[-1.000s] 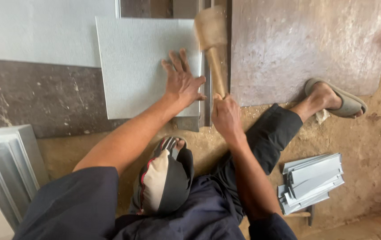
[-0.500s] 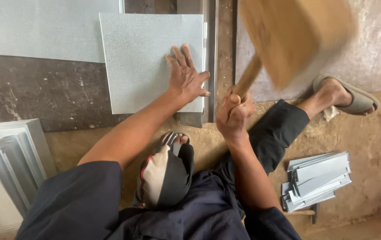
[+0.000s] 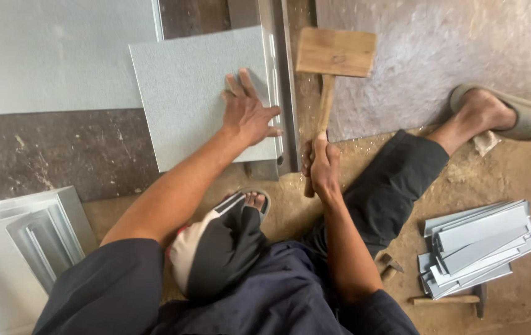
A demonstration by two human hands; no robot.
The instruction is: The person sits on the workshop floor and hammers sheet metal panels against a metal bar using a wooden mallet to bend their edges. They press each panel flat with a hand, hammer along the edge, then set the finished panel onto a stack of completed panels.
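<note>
While left hand fingers spread flat on grey sheet — right hand fingers clamped round wooden mallet.

Count, head view:
- Mallet: 1, wooden.
- Hands: 2, left hand and right hand.
- Flat grey sheets: 2, small sheet and large sheet.
- Folded strips: 1 stack on the floor, number of pieces cannot be told.
- Formed panels: 1 group at lower left, at least 2.
- Sandals: 2, one at right, one near centre.
- Small hammers: 1, beside the stack.
</note>
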